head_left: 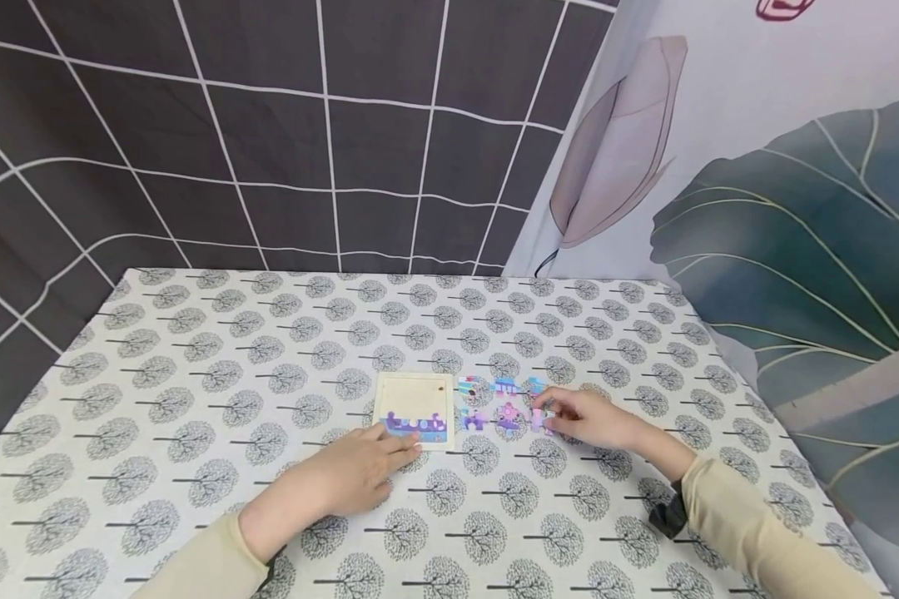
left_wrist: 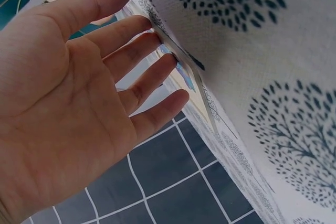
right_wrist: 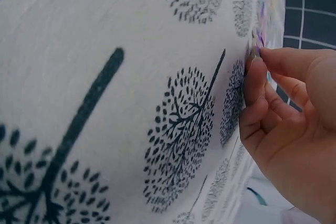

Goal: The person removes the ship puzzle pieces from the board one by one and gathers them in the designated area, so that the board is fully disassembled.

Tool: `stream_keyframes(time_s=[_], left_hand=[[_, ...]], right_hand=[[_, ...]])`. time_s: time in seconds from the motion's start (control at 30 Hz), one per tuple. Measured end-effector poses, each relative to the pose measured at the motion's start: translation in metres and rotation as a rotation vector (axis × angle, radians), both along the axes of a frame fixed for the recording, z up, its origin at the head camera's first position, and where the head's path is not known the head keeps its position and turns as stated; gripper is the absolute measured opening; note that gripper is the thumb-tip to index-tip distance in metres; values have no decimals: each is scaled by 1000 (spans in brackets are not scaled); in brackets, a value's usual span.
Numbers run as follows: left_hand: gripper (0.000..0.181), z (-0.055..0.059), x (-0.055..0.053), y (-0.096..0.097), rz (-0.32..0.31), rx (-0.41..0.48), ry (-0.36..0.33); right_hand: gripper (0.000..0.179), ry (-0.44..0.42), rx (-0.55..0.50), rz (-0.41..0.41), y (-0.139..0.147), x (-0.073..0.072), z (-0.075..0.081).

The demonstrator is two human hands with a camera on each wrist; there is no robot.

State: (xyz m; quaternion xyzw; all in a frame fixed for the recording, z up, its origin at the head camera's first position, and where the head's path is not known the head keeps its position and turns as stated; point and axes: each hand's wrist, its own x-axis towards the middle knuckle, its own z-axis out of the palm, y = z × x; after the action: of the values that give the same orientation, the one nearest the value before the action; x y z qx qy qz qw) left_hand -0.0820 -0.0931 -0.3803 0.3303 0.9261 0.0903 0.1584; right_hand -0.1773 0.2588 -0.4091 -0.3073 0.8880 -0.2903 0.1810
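Note:
A square cream puzzle tray (head_left: 415,388) lies on the cloth, with joined purple and blue pieces (head_left: 412,426) along its near side. My left hand (head_left: 360,467) rests at the tray's near left edge, fingers extended and slightly bent; the left wrist view shows the palm (left_wrist: 68,87) with nothing in it. To the right of the tray, my right hand (head_left: 588,416) pinches a pink and purple puzzle piece (head_left: 537,418) between thumb and fingers, low over the cloth. The right wrist view shows these fingertips (right_wrist: 255,69) together, the piece mostly hidden.
Several loose puzzle pieces lie in two rows between the tray and my right hand, among them a blue striped one (head_left: 505,386) and a pink one (head_left: 507,413). A tree-print cloth (head_left: 270,499) covers the table. A dark grid curtain (head_left: 270,133) hangs behind.

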Motion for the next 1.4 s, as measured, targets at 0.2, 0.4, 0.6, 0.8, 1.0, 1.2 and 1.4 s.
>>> stream_keyframes(time_s=[0.2,0.4,0.6,0.8,1.0,1.2,1.4], left_hand=[[48,0,1,4,6,-22,27],[48,0,1,5,-1,-29,41],[46,5,-2,0,35,51,-14],[43,9,-1,-2,41,57,-10],[37,8,6,0,31,37,18],[36,8,8,1,24,40,30],[36,6,8,-1,16,37,40]], right_hand=[[28,98,77,51,-1,2,4],[26,114,102,77,-2,2,8],[27,85,108,91,0,-1,9],[27,104,113,116,1,-3,10],[22,111,88,128,2,-6,6],[24,102,78,123,4,-9,2],[27,67,92,80,4,-10,4]])
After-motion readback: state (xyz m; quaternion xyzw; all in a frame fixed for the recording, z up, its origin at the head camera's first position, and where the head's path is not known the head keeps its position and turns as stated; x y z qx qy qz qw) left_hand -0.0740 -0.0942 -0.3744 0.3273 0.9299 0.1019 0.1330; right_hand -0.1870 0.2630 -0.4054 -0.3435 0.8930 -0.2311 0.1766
